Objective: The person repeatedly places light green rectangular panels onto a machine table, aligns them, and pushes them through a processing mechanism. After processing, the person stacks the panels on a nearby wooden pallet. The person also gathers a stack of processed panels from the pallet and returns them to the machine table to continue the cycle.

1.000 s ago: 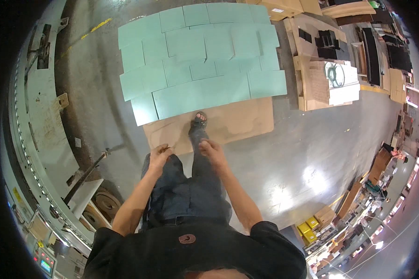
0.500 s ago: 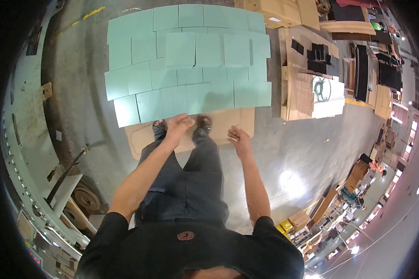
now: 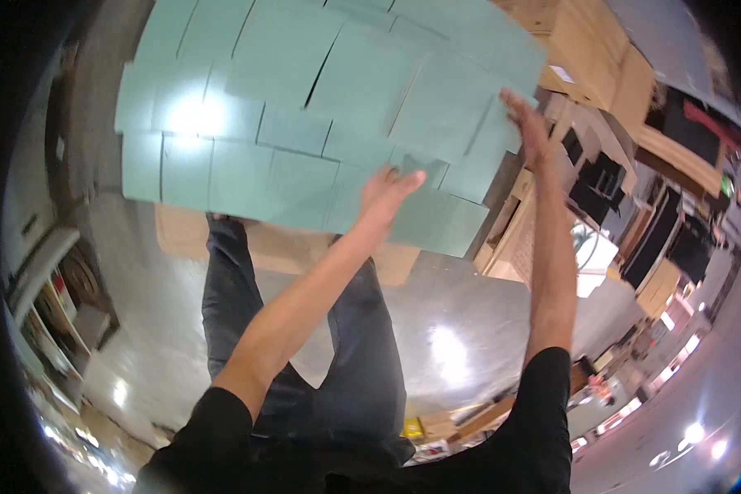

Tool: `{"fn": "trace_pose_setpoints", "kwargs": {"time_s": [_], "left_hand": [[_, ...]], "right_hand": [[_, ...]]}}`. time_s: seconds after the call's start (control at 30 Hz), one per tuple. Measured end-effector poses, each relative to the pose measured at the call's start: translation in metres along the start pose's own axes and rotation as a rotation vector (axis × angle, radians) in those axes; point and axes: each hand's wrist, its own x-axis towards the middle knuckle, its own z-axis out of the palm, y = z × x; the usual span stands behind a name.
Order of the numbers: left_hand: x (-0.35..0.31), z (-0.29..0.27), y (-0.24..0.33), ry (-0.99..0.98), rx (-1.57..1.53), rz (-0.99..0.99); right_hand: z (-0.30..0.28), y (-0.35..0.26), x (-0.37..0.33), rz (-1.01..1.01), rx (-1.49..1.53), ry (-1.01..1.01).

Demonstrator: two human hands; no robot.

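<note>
Rows of pale green rectangular pieces [image 3: 296,173], boards or flat boxes, fill the upper part of the view. They lie edge to edge with narrow dark gaps, and a few sit on top of others. My left hand [image 3: 383,198] is over the near rows, thumb stretched out and the other fingers partly bent, with nothing seen in it. Whether it touches the green surface, I cannot tell. At the far right edge of the green pieces, my right hand [image 3: 528,132] reaches out with its fingers extended and apart, holding nothing that I can see.
Brown cardboard [image 3: 177,235] lies on the floor under the near edge, by my feet. To the right stand a large cardboard box [image 3: 589,62] and a wooden crate or pallet with black pieces [image 3: 597,185]. Shelving [image 3: 66,305] stands at the left.
My view has turned and come closer to the green pieces. Both hands have moved forward and right, from beside my legs to over the pieces and their right edge.
</note>
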Motion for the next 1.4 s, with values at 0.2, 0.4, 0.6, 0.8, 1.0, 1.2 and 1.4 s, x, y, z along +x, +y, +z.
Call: {"fn": "trace_pose_setpoints", "kwargs": {"time_s": [0.2,0.4,0.6,0.8,1.0,1.2,1.4], "left_hand": [[0.067,0.021,-0.028,0.101,-0.238,0.025],[0.097,0.039,-0.038,0.135,-0.411,0.121],[0.087,0.055,-0.055,0.197,-0.526,0.161],[0.036,0.067,-0.095,0.289,-0.637,0.03],[-0.002,0.051,-0.112,0.433,-0.578,-0.011],[0.001,0.008,-0.12,0.308,-0.413,0.091],[-0.007,-0.005,-0.131,0.416,-0.338,0.187]], "right_hand": [[0.06,-0.08,0.07,0.005,-0.754,-0.506],[0.066,-0.073,0.099,0.072,-0.877,-0.544],[0.063,-0.052,0.088,0.014,-0.698,-0.649],[0.077,-0.033,0.05,0.025,-0.614,-0.889],[0.077,-0.001,0.001,-0.043,-0.509,-0.818],[0.088,0.036,-0.024,-0.062,-0.444,-0.602],[0.089,0.06,-0.025,-0.002,-0.416,-0.601]]}}
